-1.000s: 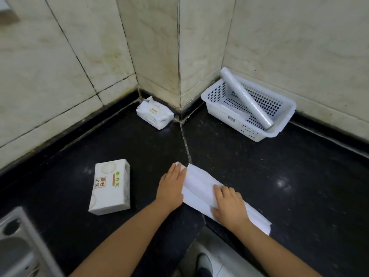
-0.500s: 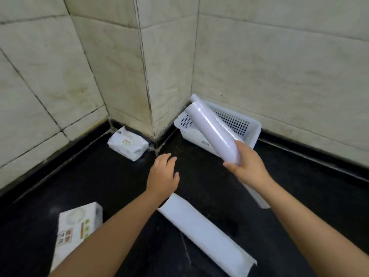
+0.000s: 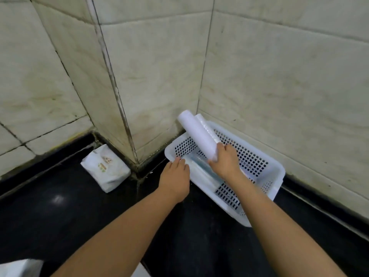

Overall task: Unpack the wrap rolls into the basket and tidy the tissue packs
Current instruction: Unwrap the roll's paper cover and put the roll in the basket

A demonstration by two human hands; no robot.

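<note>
Pale marble-look wall tiles (image 3: 279, 76) wrap an outside corner and meet a glossy black worktop (image 3: 60, 206). Against the right-hand wall sits a white perforated basket (image 3: 277, 172), one end tucked close to the corner. A film-wrapped wrap roll (image 3: 209, 127) already leans in it, far end propped on the back rim, and something flat and pale lies on the basket floor; I cannot tell what. The right hand (image 3: 226, 163) has its grip closed around the near end of a second, plain white roll (image 3: 196, 133), held slantwise above the basket, just beside the leaning one. The left hand (image 3: 175, 180) rests loosely open, fingers touching the basket's near rim, holding nothing. A soft tissue pack (image 3: 105, 169) lies by the corner's foot, left of the basket.
</note>
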